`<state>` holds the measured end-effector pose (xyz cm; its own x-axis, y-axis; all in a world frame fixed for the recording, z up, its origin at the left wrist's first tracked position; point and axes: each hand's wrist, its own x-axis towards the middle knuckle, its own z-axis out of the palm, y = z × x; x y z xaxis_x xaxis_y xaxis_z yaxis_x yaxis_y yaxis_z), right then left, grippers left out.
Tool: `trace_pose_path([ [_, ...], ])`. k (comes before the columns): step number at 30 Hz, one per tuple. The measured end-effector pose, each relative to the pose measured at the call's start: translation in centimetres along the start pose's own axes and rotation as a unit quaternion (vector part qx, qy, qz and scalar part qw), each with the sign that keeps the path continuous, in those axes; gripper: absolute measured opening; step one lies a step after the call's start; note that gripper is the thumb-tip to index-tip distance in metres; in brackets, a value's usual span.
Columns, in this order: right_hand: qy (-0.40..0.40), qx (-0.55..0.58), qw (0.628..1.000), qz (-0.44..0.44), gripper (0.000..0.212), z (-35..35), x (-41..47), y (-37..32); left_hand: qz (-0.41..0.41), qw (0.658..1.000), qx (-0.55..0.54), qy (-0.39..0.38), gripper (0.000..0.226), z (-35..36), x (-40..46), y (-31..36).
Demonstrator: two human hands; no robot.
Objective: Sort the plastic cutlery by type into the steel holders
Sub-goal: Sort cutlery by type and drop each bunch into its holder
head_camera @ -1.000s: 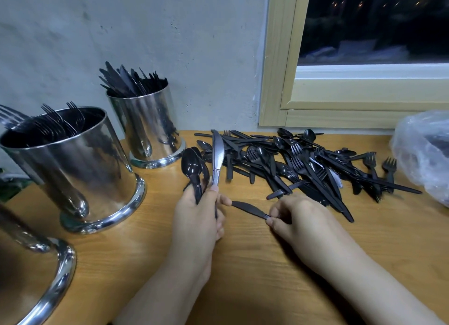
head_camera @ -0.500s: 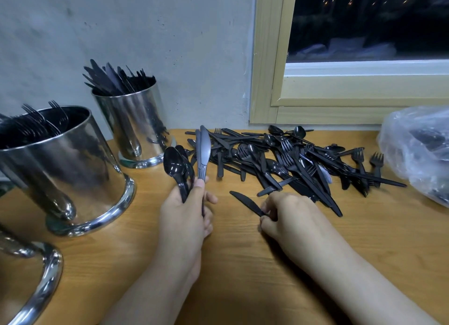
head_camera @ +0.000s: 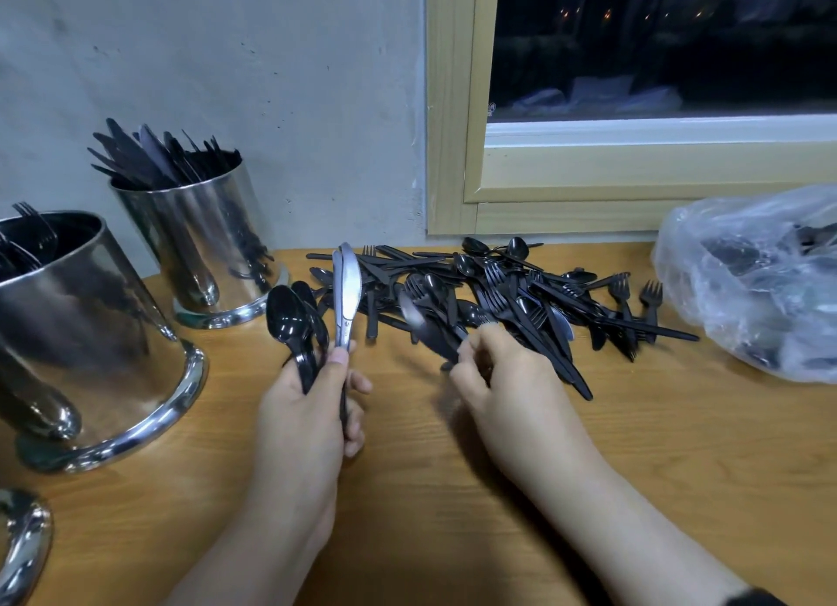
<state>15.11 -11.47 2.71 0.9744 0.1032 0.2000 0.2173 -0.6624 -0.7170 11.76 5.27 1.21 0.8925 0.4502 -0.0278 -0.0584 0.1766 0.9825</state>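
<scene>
I judge the sort partly done: the tall steel holder of black plastic knives (head_camera: 190, 225) at 10 o'clock and the wide steel holder of forks (head_camera: 77, 324) at 9 o'clock are stocked, a third steel rim (head_camera: 22, 542) shows at 8 o'clock, while the black plastic cutlery pile (head_camera: 498, 297), too tangled to count, remains at 1 o'clock. My left hand (head_camera: 308, 406) grips two black spoons (head_camera: 294, 329) and two knives (head_camera: 346, 293); my right hand (head_camera: 502, 379) pinches one blurred black knife (head_camera: 430, 338) at the pile's near edge

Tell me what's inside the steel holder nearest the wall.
The steel holder nearest the wall holds black plastic knives, their blades fanning above its rim. Its steel wall hides their lower ends and anything else inside.
</scene>
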Motion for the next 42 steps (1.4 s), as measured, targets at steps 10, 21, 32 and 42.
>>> trace_pose_path([
  [10, -0.021, 0.345, 0.933, 0.099, 0.036, 2.0, -0.4, -0.3, 0.024, 0.995, 0.092, -0.037, 0.019, 0.9, -0.4, -0.7],
  [21, -0.068, 0.444, 0.890, 0.074, 0.010, 1.6, -1.1, -0.8, 0.009, 0.991, 0.114, -0.068, 0.014, 1.5, -1.1, 0.0],
  [32, -0.027, 0.392, 0.919, 0.046, 0.017, 1.8, -0.6, -0.2, 0.002, 0.985, 0.098, -0.144, 0.027, 1.4, -1.2, -0.4],
  [42, -0.043, 0.368, 0.927, 0.052, 0.026, 1.3, -0.8, -0.7, -0.011, 0.985, 0.063, -0.159, 0.022, 1.4, -1.1, -0.7],
])
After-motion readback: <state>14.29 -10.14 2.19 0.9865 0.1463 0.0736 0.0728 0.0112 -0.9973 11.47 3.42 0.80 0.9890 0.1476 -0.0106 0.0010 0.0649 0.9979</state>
